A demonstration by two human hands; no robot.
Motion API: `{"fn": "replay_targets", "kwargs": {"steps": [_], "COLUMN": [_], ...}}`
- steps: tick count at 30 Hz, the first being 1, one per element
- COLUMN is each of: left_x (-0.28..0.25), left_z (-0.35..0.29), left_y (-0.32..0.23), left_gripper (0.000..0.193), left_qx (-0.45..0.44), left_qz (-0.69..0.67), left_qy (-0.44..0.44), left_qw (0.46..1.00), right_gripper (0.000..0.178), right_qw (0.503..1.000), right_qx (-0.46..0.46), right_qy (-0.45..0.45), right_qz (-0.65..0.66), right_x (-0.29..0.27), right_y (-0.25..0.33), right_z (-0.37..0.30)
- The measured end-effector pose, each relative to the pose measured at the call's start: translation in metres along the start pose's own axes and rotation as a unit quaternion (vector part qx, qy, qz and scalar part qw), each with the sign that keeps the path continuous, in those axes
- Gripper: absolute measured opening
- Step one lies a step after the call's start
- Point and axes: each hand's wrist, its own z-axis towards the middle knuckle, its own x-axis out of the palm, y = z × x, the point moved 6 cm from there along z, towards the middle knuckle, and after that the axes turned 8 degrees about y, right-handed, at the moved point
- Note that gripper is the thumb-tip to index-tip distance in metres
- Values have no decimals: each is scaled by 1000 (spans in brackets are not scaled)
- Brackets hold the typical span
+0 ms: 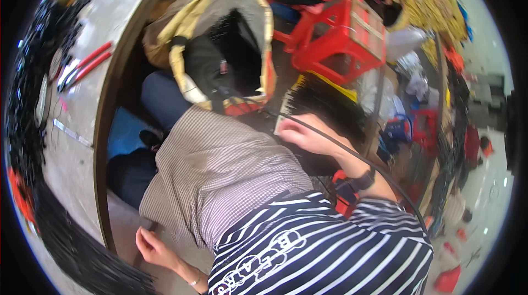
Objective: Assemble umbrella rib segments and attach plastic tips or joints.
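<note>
My right hand [300, 133] is raised over the right side of my lap with its fingers curled. A long black cable [379, 172] runs along this hand and forearm, and the fingers appear closed on it. Low at the left, my left hand [154, 247] has its thumb and fingers pinched together beside the table edge. A small dark bit shows at its fingertips, too blurred to name. A checked apron [220, 168] covers my lap. Just beyond my knees stands an open yellow sack [268, 42] with black goods inside.
Red-handled pliers [88, 65] lie on the grey table [129, 3] at left, beside a thick heap of black cables [25, 97]. Right of the sack are a red plastic stool [352, 36] and a yellow-edged container of black strands [324, 102]. Other people sit further off.
</note>
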Motion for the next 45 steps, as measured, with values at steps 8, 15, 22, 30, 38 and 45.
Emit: {"fn": "replay_targets", "kwargs": {"steps": [8,15,22,30,38,45], "left_x": [79,98,101,120,151,175], "left_z": [-13,-39,-33,-36,-15,-46], "left_y": [-162,-241,-230,-250,-231,-181], "left_gripper": [14,14,21,18,21,44], "left_qx": [220,452,426,474,371,379], "left_qz": [-150,-152,-184,-185,-59,-57], "left_qy": [282,392,426,471,473,597], "left_qw": [922,786,776,721,797,705], "right_gripper": [47,14,35,47,32,16], "right_qw": [922,888,791,804,832,683], "right_qx": [-219,-396,-407,-302,-216,-451], "right_qy": [176,-34,-406,-309,119,203], "right_qz": [266,229,210,408,498,538], "right_x": [-58,-82,-78,-79,17,40], "right_y": [102,134,94,38,103,372], "right_z": [-75,-28,-53,-60,20,124]}}
